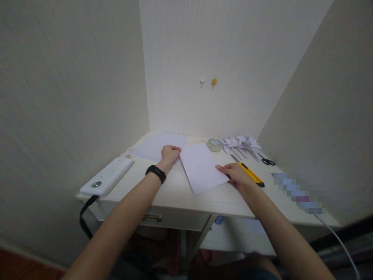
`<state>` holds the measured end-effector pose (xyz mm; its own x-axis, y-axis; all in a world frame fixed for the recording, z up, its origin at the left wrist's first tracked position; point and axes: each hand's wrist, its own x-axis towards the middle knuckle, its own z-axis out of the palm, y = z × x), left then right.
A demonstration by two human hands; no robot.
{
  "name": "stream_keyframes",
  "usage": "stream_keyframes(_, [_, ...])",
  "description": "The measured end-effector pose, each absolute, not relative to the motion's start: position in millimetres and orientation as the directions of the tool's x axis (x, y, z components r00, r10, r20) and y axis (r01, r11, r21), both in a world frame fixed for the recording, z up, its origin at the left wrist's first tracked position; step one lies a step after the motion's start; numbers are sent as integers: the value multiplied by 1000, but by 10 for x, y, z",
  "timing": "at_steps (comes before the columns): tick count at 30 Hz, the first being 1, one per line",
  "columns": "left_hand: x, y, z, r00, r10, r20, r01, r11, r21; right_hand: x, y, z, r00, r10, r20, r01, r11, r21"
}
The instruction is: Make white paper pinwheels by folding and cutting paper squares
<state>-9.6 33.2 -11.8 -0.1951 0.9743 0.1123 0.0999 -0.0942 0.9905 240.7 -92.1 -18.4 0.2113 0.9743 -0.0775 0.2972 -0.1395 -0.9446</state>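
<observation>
A white sheet of paper [202,168] lies slanted on the pale wooden desk [175,194]. My left hand [169,153], with a black band on its wrist, is curled closed at the sheet's far left corner and pinches it. My right hand [234,173] rests on the sheet's right edge, fingers pressed together on the paper. A yellow utility knife [248,173] lies just right of my right hand, touching or close to it.
A stack of white sheets [159,145] lies at the back left. A tape roll [215,144], folded paper pinwheels [241,144] and black scissors [267,161] sit at the back right. A white device [107,176] with a black strap lies at the left edge.
</observation>
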Motion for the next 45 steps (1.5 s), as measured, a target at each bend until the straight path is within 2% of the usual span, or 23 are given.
stream_keyframes(7, [-97,334,-122,-200,973,117,140,-89,986,2344,-1022,-129,262,964,-44,384,-146,-912])
stream_keyframes(14, [-103,283,-60,-221,970,98,118,-74,990,2435,-1113,-169,144,985,-92,407,-144,-902])
stream_keyframes(25, [-59,292,-127,-158,984,78,80,-66,995,2586,-1187,-236,227,974,10,666,-148,-731])
stream_keyframes(27, [-39,282,-133,-132,989,66,51,-60,997,2597,-1192,-266,259,965,25,608,-143,-781])
stream_keyframes(30, [-11,265,-130,-102,994,50,14,-49,999,2572,-1235,-279,302,952,53,409,-79,-909])
stream_keyframes(32, [0,256,-120,-99,994,36,-3,-36,999,2552,-1277,-259,247,967,57,233,-2,-973])
stream_keyframes(35, [1,252,-108,-100,995,12,-29,-15,999,2558,-1319,-188,119,986,118,42,114,-993])
stream_keyframes(37, [-4,258,-110,-91,996,-2,-49,-3,999,2584,-1320,-105,116,977,178,68,171,-983])
stream_keyframes(40, [-11,278,-131,-58,998,-29,-78,25,997,2624,-1297,79,155,951,266,223,228,-948])
stream_keyframes(43, [-9,300,-156,-12,998,-63,-97,61,993,2612,-1280,267,67,941,330,323,293,-900])
stream_keyframes(45, [-5,309,-164,5,997,-76,-97,76,992,2572,-1276,328,-30,950,310,323,302,-897])
